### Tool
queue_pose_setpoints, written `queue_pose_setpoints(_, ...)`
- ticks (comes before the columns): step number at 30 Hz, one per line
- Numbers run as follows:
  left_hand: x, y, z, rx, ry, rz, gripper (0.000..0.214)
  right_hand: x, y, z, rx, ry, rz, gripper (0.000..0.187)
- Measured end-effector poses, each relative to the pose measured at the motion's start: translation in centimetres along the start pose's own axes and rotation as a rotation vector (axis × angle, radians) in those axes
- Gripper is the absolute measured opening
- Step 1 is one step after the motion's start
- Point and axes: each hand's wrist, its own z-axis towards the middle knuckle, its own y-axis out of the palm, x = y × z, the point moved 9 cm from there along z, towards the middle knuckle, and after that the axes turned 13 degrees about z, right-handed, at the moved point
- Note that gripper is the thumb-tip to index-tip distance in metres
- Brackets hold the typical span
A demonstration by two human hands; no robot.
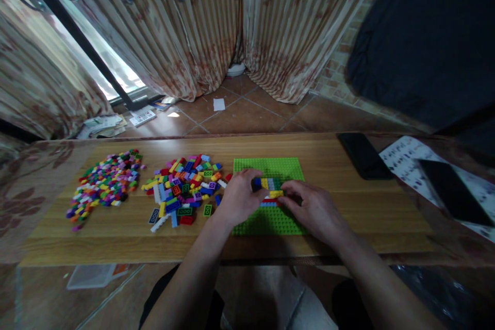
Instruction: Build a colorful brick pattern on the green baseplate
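Observation:
A low build of toy bricks (pixel 271 184), with blue, yellow, light blue, green, white and red pieces, sits on a bright green baseplate (pixel 288 166). My left hand (pixel 240 198) closes around the left end of the build, index finger behind it and thumb in front. From the other side, my right hand (pixel 311 209) pinches the right end of a yellow brick (pixel 276 194) at the front of the build. Its fingertips partly cover that end. A light blue row (pixel 268 204) shows low at the front, between the hands.
Left of the baseplate lies a loose pile of larger bricks (pixel 185 191), and farther left a heap of small colourful pieces (pixel 108 180). A black phone (pixel 363 154) rests on the wooden table (pixel 328 165). Beyond it are a printed sheet (pixel 406 157) and another dark device (pixel 456 191).

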Motion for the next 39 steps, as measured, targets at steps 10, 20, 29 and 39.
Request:
queue_pose_setpoints(10,0.7,0.7,0.2,0.031,0.040,0.025,0.030,-0.3,0.5,0.2,-0.012,-0.034,0.076,0.008)
queue_pose_setpoints(20,0.9,0.8,0.3,0.043,0.004,0.059,0.029,0.3,-0.1,0.4,0.043,0.013,0.198,0.010)
queue_pose_setpoints(29,1.0,0.7,0.1,0.058,0.000,0.065,0.027,2.6,-0.7,0.7,0.126,0.172,0.269,0.021)
queue_pose_setpoints(39,1.0,0.8,0.2,0.070,-0.032,0.032,0.028,3.6,-0.1,1.1,0.133,0.236,0.314,0.015)
